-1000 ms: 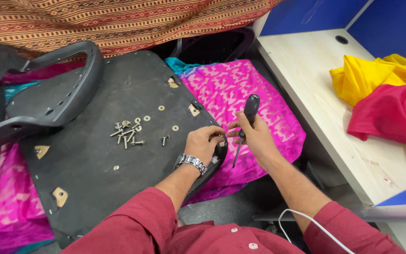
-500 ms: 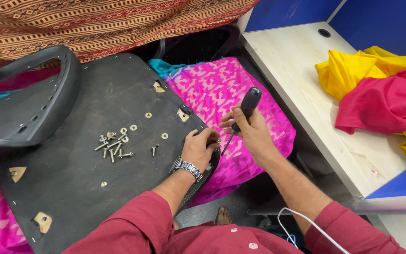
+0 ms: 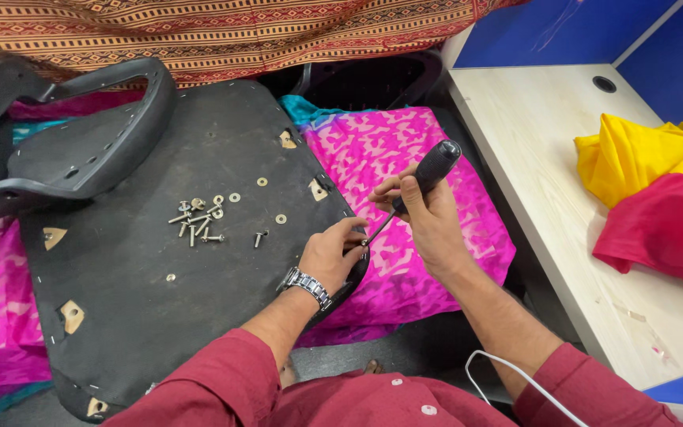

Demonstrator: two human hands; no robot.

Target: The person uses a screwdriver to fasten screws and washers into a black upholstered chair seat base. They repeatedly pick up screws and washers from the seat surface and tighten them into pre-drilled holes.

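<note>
Nearest: maroon sleeves (image 3: 199, 387), soft woven cloth, a white cable (image 3: 515, 372) looping by the right forearm. Metal link watch (image 3: 307, 285) on the left wrist.

Left hand (image 3: 332, 255) rests on the right edge of the black seat base (image 3: 144, 261), fingers curled in, pinching at the screwdriver tip; whether they hold a screw there I cannot tell. Right hand (image 3: 428, 217) is wrapped tight round the screwdriver (image 3: 413, 190): black rounded grip, thin steel shaft, tilted, tip down-left at the board's edge beside the left fingertips.

Seat base: flat, matte, fabric-skinned panel with rounded corners, staples along the rim, tan triangular patches near the edges. It lies on glossy pink patterned cloth (image 3: 420, 158), which shows on both sides.

Mid-board: loose pile of bright bolts and washers (image 3: 199, 220), a few washers scattered just to the right. Bare board all round the pile.

Farther left: black moulded plastic chair back (image 3: 81, 150), curved, overlapping the board's top-left corner.

Right: pale laminate desk (image 3: 547, 174), straight edge near the right hand, round cable hole, blue partition. Crumpled yellow cloth (image 3: 642, 154) and red cloth (image 3: 666, 229) on it.

Far: striped brown woven fabric (image 3: 239, 32).
</note>
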